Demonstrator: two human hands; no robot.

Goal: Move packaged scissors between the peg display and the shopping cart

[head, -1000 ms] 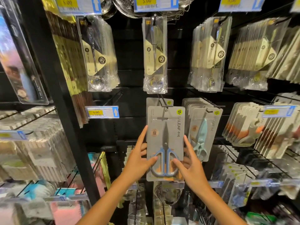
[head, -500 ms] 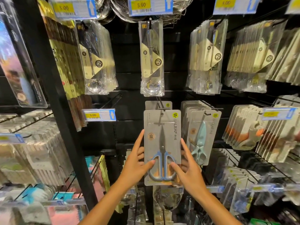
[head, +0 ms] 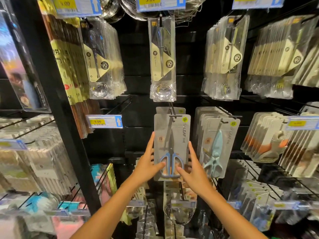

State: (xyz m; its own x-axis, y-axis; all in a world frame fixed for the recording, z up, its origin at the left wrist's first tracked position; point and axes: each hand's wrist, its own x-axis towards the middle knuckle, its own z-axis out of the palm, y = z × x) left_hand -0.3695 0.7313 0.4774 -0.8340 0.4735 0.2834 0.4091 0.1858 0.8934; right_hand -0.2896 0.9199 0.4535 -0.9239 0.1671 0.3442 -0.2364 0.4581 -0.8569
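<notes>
A grey card pack of blue-handled scissors [head: 172,135] hangs upright at the front of a black peg [head: 173,113], with another grey card behind it. My left hand [head: 148,163] holds the pack's left edge, thumb on the front near the handles and fingers behind. My right hand [head: 193,169] holds the right edge the same way. A stack of mint-handled scissors packs [head: 217,144] hangs on the peg just to the right. No shopping cart is in view.
Bagged spoons [head: 163,61] hang right above the scissors peg. A black upright post [head: 51,100] stands to the left with a 5.00 price tag [head: 104,121] beside it. Packed pegs of kitchen tools [head: 276,138] crowd the right and lower rows.
The scissors pack has gone up and back toward the display, its hang hole now at the peg. Both hands kept their hold on its lower edges.
</notes>
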